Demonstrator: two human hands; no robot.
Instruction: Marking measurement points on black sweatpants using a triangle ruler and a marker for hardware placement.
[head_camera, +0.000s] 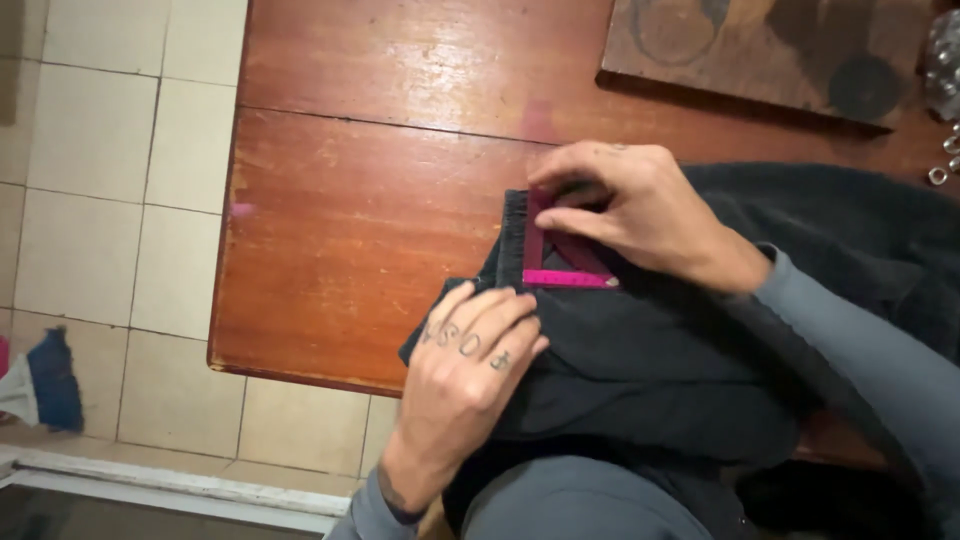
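A dark grey garment (660, 350) lies on a reddish wooden table (380, 200), spilling over its near edge. A pink measuring tape (568, 279) runs across the cloth near its left hem. My right hand (640, 210) pinches the tape and the cloth's edge with thumb and fingertips. My left hand (465, 365) rests flat on the garment just below the tape's end, fingers together, pressing the cloth down. Both arms wear grey sleeves.
A worn wooden board (760, 50) lies at the table's far right, with small metal pieces (945, 150) beside it. Beige floor tiles (100, 180) show on the left, with a blue and white cloth (45, 385) lying on them.
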